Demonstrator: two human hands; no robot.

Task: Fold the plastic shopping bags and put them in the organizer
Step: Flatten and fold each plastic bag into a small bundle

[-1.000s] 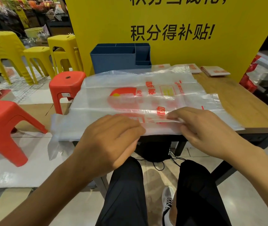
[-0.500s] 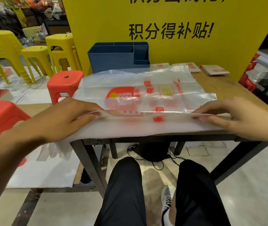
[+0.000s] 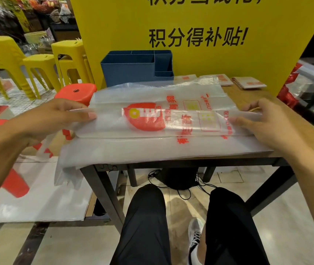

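My left hand point(image 3: 57, 115) and right hand point(image 3: 263, 121) each pinch the plastic shopping bag point(image 3: 152, 131) fold stretched between them over the tabletop point(image 3: 305, 136).

left hand point(image 3: 57, 115) — fingers extended, pinching | right hand point(image 3: 267, 121) — same, arms spread

A big yellow sign point(image 3: 200, 35) with black Chinese characters stands behind the wooden counter point(image 3: 303, 131). Off to the left are stacked yellow plastic stools point(image 3: 3, 60), with an orange-red stool point(image 3: 76, 91) nearer the counter's corner. A white sheet point(image 3: 37, 199) lies on the tiled floor point(image 3: 286, 226) beside the counter's dark metal leg point(image 3: 106, 196). Under the counter sits a black bag point(image 3: 179, 177) with loose cables trailing from it. At the far right are red packets point(image 3: 288, 94).
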